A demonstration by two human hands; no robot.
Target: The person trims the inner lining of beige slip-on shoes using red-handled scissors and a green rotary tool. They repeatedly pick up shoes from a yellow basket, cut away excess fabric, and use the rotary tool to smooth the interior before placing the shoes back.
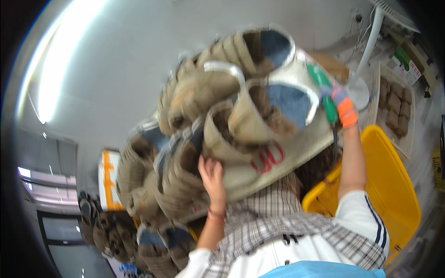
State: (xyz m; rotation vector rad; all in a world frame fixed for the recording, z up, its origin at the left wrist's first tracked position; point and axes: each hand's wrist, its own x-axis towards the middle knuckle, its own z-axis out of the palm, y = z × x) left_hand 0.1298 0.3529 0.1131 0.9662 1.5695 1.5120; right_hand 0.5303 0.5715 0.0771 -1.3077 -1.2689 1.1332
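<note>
Several khaki-brown shoes with blue insoles stand close together on a pale worktop bearing red marks. My left hand is bare and has its fingers stretched out beside a brown shoe; blur hides whether they touch it. On my right hand is an orange and purple glove, and its fingers wrap around a green hand tool with a dark cord at its lower end. That tool is at the worktop's right edge, right of a shoe with a blue insole.
A yellow bin stands by my right arm. Beyond it are a tray of brown items and a white stand fan. At the lower left, more brown shoes lie near a white box with orange tape.
</note>
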